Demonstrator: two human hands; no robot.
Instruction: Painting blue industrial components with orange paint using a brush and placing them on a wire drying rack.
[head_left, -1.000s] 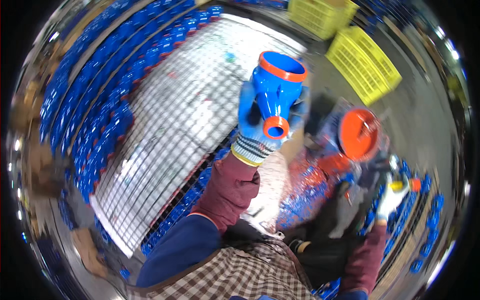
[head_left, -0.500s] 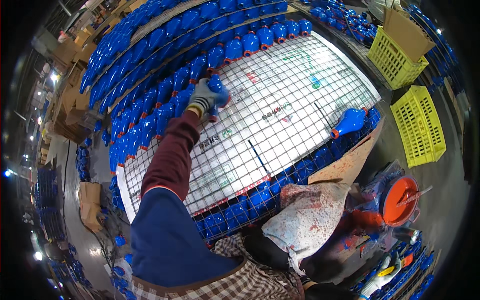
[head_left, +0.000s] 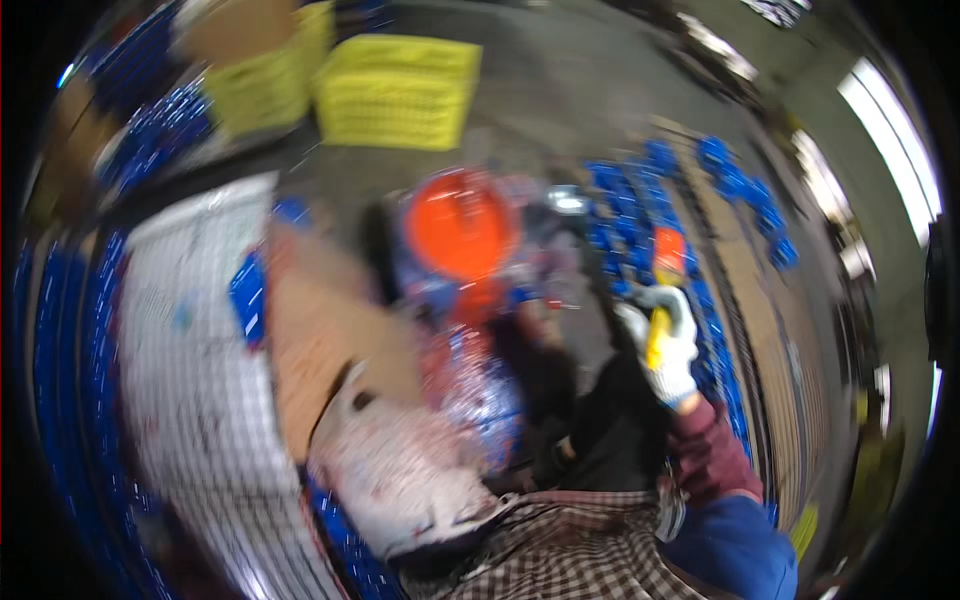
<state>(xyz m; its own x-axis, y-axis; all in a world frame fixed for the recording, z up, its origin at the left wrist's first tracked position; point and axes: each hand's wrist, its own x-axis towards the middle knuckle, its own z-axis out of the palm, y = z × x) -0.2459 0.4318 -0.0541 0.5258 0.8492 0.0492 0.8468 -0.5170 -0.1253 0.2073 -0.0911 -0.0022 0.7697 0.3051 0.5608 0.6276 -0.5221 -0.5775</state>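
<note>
My right hand, in a whitish work glove, is closed round the yellow handle of a paintbrush with an orange-red head. It is at the right, over a rack edge with rows of glossy blue bottle-shaped pieces. My left hand is out of the picture. Left of the brush is a bucket of orange paint. One blue bottle-shaped piece lies at the edge of the white-covered wire mesh on the left. The view is smeared by motion.
A paint-stained cloth covers my lap area beside a brown board. Yellow crates stand on the grey floor at the back. A shiny can is right of the bucket. Dark plastic wrap lies before the bucket.
My view has swung right, from the mesh to the bucket and right-hand rack. My left hand, which was on a blue piece, has left view. The right hand still holds the paintbrush.
</note>
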